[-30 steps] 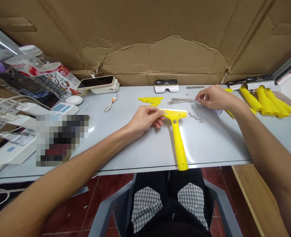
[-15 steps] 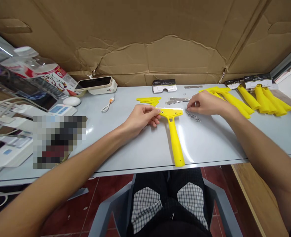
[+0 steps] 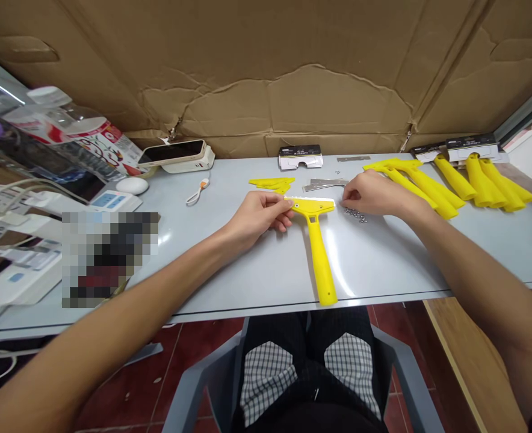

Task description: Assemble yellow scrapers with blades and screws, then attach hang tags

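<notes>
My left hand (image 3: 263, 215) pinches the left end of the head of a yellow scraper (image 3: 321, 258), whose handle points toward the table's front edge. A whitish strip shows along the top of its head, and a small round fitting sits near my thumb. To the right, my right hand (image 3: 369, 193) is closed, thumb and fingers together, just over a pile of small metal screws (image 3: 356, 215). Whatever lies between those fingertips is too small to make out. Flat metal blades (image 3: 324, 184) lie behind the scraper, beside several thin yellow plastic pieces (image 3: 272, 183).
Several yellow scraper handles (image 3: 480, 180) lie at the right. A small black-and-white box (image 3: 300, 157) stands at the back against cardboard (image 3: 266, 72). On the left are a phone (image 3: 172, 153), a white mouse (image 3: 131, 185), a short cable (image 3: 197, 191), bottles and power strips.
My right hand has shifted slightly, and its fingers are drawn closer together above the screws. My left hand and the scraper stay almost in place.
</notes>
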{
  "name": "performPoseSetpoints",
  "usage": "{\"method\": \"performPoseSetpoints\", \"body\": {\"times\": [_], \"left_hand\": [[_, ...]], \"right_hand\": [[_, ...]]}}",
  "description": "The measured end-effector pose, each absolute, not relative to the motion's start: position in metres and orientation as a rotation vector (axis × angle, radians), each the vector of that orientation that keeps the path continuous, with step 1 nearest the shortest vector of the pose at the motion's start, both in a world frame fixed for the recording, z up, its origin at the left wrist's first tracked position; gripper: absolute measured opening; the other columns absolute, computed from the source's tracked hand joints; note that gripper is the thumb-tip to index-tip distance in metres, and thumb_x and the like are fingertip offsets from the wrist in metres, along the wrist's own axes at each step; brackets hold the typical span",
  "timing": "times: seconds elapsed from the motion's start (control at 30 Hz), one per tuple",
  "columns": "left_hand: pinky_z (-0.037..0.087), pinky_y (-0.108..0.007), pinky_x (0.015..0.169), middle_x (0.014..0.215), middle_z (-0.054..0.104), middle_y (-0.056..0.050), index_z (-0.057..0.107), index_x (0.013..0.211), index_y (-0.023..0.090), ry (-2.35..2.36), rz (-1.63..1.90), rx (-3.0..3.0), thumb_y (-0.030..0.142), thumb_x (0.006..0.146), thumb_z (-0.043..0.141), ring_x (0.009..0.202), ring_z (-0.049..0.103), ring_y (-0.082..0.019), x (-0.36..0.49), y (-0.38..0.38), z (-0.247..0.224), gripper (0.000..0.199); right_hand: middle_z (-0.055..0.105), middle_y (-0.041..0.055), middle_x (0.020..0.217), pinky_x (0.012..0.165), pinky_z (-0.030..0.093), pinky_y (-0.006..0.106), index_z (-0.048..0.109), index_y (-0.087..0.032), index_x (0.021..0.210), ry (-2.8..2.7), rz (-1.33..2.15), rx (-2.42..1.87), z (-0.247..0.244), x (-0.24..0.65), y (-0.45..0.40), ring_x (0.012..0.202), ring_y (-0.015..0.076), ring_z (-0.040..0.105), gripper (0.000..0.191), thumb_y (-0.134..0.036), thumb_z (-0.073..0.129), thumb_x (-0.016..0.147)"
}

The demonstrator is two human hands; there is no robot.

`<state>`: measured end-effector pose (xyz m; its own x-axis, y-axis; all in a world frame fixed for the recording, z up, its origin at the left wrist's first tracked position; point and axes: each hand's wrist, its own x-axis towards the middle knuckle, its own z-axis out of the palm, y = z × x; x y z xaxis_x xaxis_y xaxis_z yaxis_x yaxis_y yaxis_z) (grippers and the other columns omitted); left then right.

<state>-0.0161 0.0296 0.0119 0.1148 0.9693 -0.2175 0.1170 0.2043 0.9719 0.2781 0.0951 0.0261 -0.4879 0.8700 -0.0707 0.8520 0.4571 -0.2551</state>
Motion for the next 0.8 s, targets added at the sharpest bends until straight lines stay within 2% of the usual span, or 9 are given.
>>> {"method": "performPoseSetpoints", "body": {"times": [0.17, 0.27, 0.37, 0.5, 0.6, 0.7, 0.8], "left_hand": [[0.056, -0.026, 0.057, 0.067, 0.074, -0.007, 0.079, 0.077, 0.012, 1.275, 0.915, 1.184, 0.018, 0.106, 0.076, 0.057, 0.067, -0.012, -0.017, 0.030, 0.009, 0.030], [0.056, -0.026, 0.059, 0.069, 0.075, -0.008, 0.080, 0.078, 0.012, 1.252, 0.929, 1.205, 0.021, 0.104, 0.078, 0.058, 0.066, -0.012, -0.018, 0.031, 0.007, 0.028], [0.057, -0.027, 0.060, 0.069, 0.075, -0.007, 0.080, 0.079, 0.012, 1.236, 0.935, 1.215, 0.023, 0.102, 0.081, 0.058, 0.066, -0.012, -0.020, 0.032, 0.005, 0.025], [0.057, -0.026, 0.060, 0.072, 0.076, -0.008, 0.079, 0.080, 0.012, 1.215, 0.950, 1.219, 0.024, 0.100, 0.083, 0.059, 0.066, -0.012, -0.021, 0.033, 0.003, 0.024], [0.057, -0.026, 0.060, 0.078, 0.078, -0.009, 0.079, 0.083, 0.011, 1.211, 0.971, 1.204, 0.024, 0.099, 0.084, 0.061, 0.067, -0.012, -0.020, 0.034, 0.003, 0.022], [0.057, -0.025, 0.059, 0.082, 0.078, -0.008, 0.079, 0.087, 0.010, 1.224, 0.996, 1.169, 0.023, 0.101, 0.081, 0.063, 0.069, -0.012, -0.019, 0.034, 0.003, 0.019], [0.057, -0.025, 0.059, 0.082, 0.077, -0.007, 0.076, 0.091, 0.010, 1.248, 1.020, 1.126, 0.022, 0.104, 0.077, 0.062, 0.070, -0.011, -0.016, 0.033, 0.005, 0.019]], "right_hand": [[0.080, 0.0074, 0.090, 0.084, 0.055, 0.043, 0.081, -0.023, 0.089, -2.498, 0.477, -1.432, 0.034, 0.271, 0.091, 0.086, 0.0256, 0.073, 0.013, -0.024, 0.074, 0.100], [0.082, 0.0083, 0.100, 0.084, 0.064, 0.045, 0.077, -0.026, 0.090, -2.149, 0.915, -1.293, 0.035, 0.264, 0.086, 0.096, 0.0275, 0.076, 0.017, -0.038, 0.079, 0.102], [0.083, 0.0091, 0.111, 0.085, 0.071, 0.045, 0.078, -0.027, 0.086, -1.879, 1.344, -1.202, 0.029, 0.257, 0.082, 0.102, 0.0274, 0.078, 0.027, -0.049, 0.090, 0.096], [0.085, 0.0073, 0.098, 0.092, 0.072, 0.048, 0.081, -0.027, 0.082, -1.800, 1.628, -1.126, 0.022, 0.253, 0.080, 0.098, 0.0279, 0.082, 0.037, -0.058, 0.101, 0.083], [0.085, 0.0070, 0.090, 0.090, 0.070, 0.049, 0.083, -0.027, 0.081, -1.809, 1.653, -1.094, 0.022, 0.252, 0.079, 0.089, 0.0278, 0.083, 0.041, -0.062, 0.105, 0.076], [0.085, 0.0075, 0.085, 0.088, 0.068, 0.049, 0.085, -0.027, 0.081, -1.869, 1.552, -1.092, 0.023, 0.251, 0.076, 0.080, 0.0251, 0.080, 0.041, -0.062, 0.105, 0.077], [0.085, 0.0069, 0.084, 0.087, 0.068, 0.047, 0.084, -0.026, 0.082, -1.868, 1.498, -1.086, 0.022, 0.247, 0.073, 0.080, 0.0249, 0.081, 0.040, -0.061, 0.104, 0.079]]}}
